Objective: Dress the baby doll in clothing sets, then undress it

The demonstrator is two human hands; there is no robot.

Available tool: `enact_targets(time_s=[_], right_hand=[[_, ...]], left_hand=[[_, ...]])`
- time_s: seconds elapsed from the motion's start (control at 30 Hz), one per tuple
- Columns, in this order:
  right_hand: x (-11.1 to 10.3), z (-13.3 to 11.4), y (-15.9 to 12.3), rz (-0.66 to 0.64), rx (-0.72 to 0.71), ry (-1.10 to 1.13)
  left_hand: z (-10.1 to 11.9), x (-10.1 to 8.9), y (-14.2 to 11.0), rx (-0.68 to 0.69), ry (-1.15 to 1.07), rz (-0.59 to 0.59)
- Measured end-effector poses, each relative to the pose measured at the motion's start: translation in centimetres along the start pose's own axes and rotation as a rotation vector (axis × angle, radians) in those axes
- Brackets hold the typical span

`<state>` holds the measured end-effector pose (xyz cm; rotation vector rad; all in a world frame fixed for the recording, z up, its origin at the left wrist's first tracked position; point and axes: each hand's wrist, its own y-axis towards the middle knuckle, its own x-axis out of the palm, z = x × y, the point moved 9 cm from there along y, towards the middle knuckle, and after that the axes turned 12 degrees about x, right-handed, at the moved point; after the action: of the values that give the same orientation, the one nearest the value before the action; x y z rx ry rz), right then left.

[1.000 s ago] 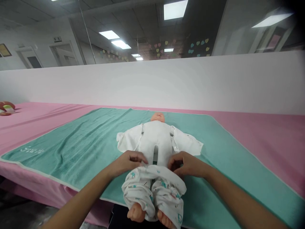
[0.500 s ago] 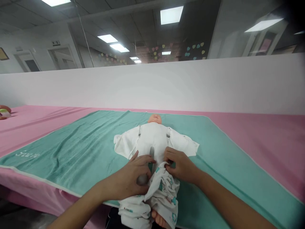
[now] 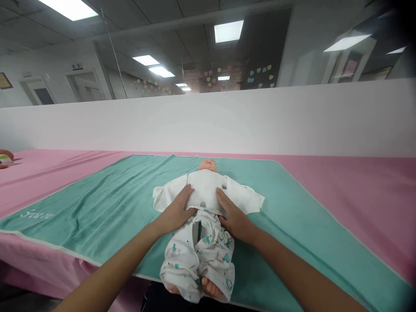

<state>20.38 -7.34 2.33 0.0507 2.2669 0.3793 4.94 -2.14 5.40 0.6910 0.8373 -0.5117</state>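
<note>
A baby doll (image 3: 208, 164) lies on its back with its feet towards me. It wears a white top (image 3: 204, 186) and white trousers (image 3: 214, 255) with a teal print. The trousers reach the waist and have a gap at the crotch; toes show at the leg ends. My left hand (image 3: 177, 212) is open, its fingers stretched along the left side of the doll's torso and its thumb near the waistband. My right hand (image 3: 235, 219) mirrors it on the other side, fingers extended on the torso and thumb at the waistband. The fingertips' undersides are hidden.
Under the doll a teal towel (image 3: 107, 203) is spread over a pink cover (image 3: 351, 195). A low white wall (image 3: 208, 123) runs behind, with glass above it. Part of another doll-like object (image 3: 5, 158) shows at the far left edge.
The trousers have gone from bunched around the legs up to the waist, and the legs lie smoother. Both hands have moved up to the torso sides, and the right fingers have uncurled.
</note>
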Motion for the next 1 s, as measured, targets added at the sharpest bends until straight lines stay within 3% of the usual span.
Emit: enact_targets(time_s=[0.1,0.23,0.43,0.53,0.67,0.8,0.9,1.0], right_hand=[[-0.3,-0.2,0.2,-0.010,-0.060,-0.066],[-1.0,-0.8,0.7,0.054,-0.135,-0.191],[-2.6,-1.2,3.4,0.095,-0.142,-0.250],[-3.6,-0.4,5.6,0.130,-0.056,-0.214],[-3.9,1.8,7.8,0.261,0.129,-0.087],[-3.4,2.8,7.6,0.374,0.071,0.076],[-3.0,3.0,7.4,0.320,0.010,0.079],[-2.0,3.6,8.0,0.153,0.045,0.020]], left_hand=[[-0.8,1.1,1.1,0.027,0.004,-0.078],[-0.6,0.2,2.2,0.129,0.096,0.035],[-1.8,-1.8,5.4,0.060,0.170,0.084],[-3.5,-2.7,7.5,-0.006,0.088,0.100],[-6.2,-1.4,8.8,-0.064,-0.169,0.087],[-7.9,-0.6,7.9,-0.056,-0.271,0.296],[-7.6,-0.3,7.1,0.023,-0.272,0.348],[-6.6,0.0,7.3,0.117,-0.300,0.238]])
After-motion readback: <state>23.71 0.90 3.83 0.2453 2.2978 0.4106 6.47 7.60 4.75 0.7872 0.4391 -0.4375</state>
